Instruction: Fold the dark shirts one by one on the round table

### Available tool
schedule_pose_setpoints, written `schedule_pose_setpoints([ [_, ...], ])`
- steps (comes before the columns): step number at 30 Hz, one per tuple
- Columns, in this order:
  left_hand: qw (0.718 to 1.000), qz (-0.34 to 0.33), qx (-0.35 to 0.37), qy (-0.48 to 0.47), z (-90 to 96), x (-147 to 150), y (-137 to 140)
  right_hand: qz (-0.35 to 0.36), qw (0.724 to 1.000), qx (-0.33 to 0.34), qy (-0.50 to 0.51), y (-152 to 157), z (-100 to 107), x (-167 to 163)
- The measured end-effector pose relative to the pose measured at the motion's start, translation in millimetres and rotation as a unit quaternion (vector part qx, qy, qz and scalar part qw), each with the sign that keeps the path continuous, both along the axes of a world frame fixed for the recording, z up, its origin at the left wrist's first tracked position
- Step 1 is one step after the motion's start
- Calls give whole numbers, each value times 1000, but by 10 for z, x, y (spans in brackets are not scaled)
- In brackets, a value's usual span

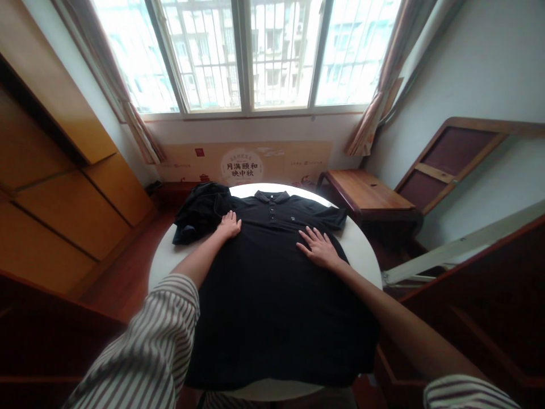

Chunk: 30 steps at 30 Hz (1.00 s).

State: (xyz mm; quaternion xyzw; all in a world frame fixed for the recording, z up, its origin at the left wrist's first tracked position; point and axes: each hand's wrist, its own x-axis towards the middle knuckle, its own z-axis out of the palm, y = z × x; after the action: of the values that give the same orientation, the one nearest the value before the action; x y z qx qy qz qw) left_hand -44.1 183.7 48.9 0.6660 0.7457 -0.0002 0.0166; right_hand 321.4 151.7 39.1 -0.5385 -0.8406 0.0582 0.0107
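A black polo shirt (272, 295) lies spread face up on a round white table (164, 264), its collar toward the window and its hem toward me. My left hand (230, 225) rests on the shirt's left chest side, fingers stretched out, close to a crumpled heap of black clothing (202, 210). On the other side, my right hand (319, 247) lies flat with fingers spread, just below the small chest logo. Neither hand grips the cloth. The heap covers the shirt's left sleeve area, so that sleeve cannot be made out.
A small wooden side table (366, 190) stands beyond the table at right, near a leaning wood-framed panel (451, 162). Yellow-brown cabinets (63, 199) line the left wall. A beige printed board (298, 162) sits under the barred window (281, 57).
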Motion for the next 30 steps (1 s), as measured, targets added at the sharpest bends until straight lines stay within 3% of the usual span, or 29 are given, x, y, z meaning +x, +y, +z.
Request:
schedule_pose_setpoints([
  [3,999,-30,31,-1,68,311,-4,-14,1000,-11,-3,21,115,-102],
  [7,982,-185,21,-32,77,723,-136,19,999,-14,39,8,179,-417],
  [9,970,-238,-4,-55,28,797,-281,64,997,-3,43,-112,126,-525],
  [12,968,-243,-6,-63,-55,692,-578,130,991,7,41,-428,27,-510],
  [18,975,-217,16,-48,-97,287,-1353,223,972,-13,72,-1007,57,-157],
  [23,970,-233,-7,-69,-24,216,-2182,270,957,-49,97,-1373,118,-13],
  [27,938,-327,-47,-104,73,281,-2870,314,936,-103,121,-1833,220,-1],
  [30,907,-397,-68,-120,121,348,-3240,352,918,-133,124,-2180,296,-59],
])
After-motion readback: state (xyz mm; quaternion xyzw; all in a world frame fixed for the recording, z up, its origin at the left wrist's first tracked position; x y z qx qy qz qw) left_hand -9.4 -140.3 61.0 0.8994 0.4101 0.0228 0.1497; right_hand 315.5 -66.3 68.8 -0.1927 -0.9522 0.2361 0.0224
